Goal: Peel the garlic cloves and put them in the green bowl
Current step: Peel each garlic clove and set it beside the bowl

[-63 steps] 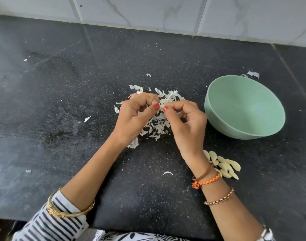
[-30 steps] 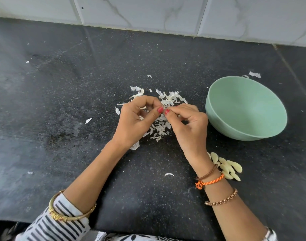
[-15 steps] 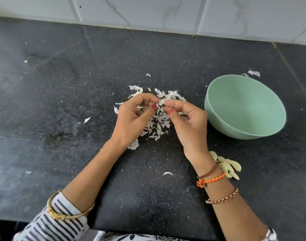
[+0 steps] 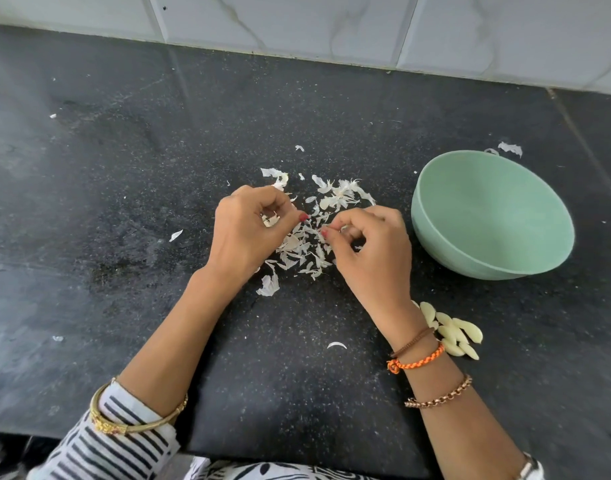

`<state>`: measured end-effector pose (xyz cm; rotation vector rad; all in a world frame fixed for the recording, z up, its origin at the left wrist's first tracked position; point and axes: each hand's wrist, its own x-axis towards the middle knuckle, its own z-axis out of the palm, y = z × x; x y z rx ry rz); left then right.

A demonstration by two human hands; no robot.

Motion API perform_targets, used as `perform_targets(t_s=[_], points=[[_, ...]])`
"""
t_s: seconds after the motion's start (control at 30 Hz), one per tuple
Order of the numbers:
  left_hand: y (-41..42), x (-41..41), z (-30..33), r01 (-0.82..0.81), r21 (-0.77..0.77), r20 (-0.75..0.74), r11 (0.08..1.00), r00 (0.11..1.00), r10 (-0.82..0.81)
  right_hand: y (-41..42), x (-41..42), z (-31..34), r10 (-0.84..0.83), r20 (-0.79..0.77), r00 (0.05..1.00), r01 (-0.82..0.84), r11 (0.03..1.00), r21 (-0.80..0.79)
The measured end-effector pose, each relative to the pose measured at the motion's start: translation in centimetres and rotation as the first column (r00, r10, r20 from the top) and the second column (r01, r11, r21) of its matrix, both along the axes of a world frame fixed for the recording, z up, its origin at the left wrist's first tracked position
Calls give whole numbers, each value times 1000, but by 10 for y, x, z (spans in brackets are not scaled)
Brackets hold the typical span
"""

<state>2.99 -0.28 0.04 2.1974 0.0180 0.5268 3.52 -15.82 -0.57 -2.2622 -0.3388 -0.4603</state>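
Over the skins (image 4: pixel 304 244) mid-bench, my left hand (image 4: pixel 248 233) pinches a husk scrap, my right hand (image 4: pixel 370 251) pinches a clove; peeled cloves (image 4: pixel 453 332) wait outside the empty bowl (image 4: pixel 435 233).

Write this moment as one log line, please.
left hand: pinching skin | right hand: pinching clove | green bowl: empty | peeled cloves: on counter

Soft, even daylight, faint shadows under the arms, dull sheen on the counter (image 4: pixel 124 168), wide-angle bending at edges.
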Motion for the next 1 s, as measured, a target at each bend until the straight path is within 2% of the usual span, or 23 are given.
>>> perform_targets(t_s=[0.13, 0.3, 0.4, 0.57, 0.87, 1.0], points=[[1, 2, -2, 33, 65, -37, 997, 999, -31, -3, 4, -5, 13, 16, 1000, -11, 992, -127], [5, 5, -8, 28, 196, 54, 980, 998, -39, 5, 1, -7, 138, 11, 990, -131, 960, -249], [4, 6, -9, 19, 199, 68, 980, 997, -33, 10, -3, -8, 201, 54, 978, -174, 930, -325], [3, 5, -7, 3, 181, 44, 984, 999, -11, 10, -3, -7, 213, 82, 974, -177, 931, -319], [3, 4, -6, 24, 193, 19, 981, 999, -28, 1, 1, 1, 14, 113, 994, 7, 983, -185], [4, 4, -7, 21, 196, 23, 980, 999, -26, 2, -1, 3, 23, 67, 997, -11, 986, -166]])
